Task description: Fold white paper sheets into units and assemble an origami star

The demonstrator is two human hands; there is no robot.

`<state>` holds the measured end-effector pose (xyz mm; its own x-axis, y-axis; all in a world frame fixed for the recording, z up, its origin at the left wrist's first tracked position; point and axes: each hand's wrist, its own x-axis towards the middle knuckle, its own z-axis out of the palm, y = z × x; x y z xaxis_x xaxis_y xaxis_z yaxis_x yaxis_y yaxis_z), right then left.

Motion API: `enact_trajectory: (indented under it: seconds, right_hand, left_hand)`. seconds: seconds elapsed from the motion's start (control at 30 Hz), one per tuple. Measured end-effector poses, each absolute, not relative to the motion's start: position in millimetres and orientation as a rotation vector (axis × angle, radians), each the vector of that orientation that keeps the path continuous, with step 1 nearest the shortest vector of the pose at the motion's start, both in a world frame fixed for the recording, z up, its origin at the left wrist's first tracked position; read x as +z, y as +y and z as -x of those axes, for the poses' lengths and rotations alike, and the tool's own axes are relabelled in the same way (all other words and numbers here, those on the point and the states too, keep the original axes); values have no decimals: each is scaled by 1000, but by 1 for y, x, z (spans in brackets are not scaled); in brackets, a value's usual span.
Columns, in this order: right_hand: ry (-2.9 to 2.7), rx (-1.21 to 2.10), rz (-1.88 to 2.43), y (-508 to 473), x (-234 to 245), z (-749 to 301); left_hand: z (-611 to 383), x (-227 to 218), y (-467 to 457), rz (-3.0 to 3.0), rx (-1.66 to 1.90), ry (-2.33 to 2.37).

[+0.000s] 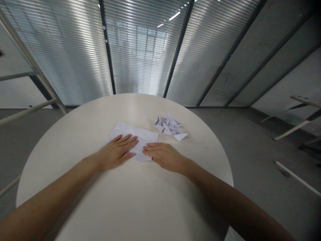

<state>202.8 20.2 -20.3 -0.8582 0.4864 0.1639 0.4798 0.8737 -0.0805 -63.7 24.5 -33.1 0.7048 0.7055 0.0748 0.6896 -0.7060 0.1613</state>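
A creased sheet of white paper [144,134] lies flat on the round white table. My left hand [116,152] rests palm down over the sheet's left part, fingers stretched out and slightly spread. On its right edge lies my right hand [164,154], flat, with the fingertips pointing left onto the paper. Neither hand grips anything. Just beyond my right hand sits a folded white paper shape [170,126] with several pointed corners. The parts of the sheet under my hands are hidden.
The round table [130,197] fills the middle of the view. Windows with blinds [140,50] stand behind it. At the left is a pale metal frame [30,112]. White table legs [292,130] show on the right above the grey floor [253,160].
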Motion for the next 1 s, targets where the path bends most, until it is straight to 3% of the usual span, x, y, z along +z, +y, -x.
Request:
enact_trajectory:
  seconds: [0.5, 0.8, 1.0]
  right_hand:
    - [-2889, -67, 578, 3, -14, -210]
    - [-2732, 230, 775, 17, -12, -216]
    - [-2513, 172, 1081, 23, -21, -205]
  left_hand:
    - [79, -34, 26, -2804, 246, 1294]
    - [76, -31, 21, -2810, 123, 1175]
    - [71, -28, 19, -2806, 70, 1159]
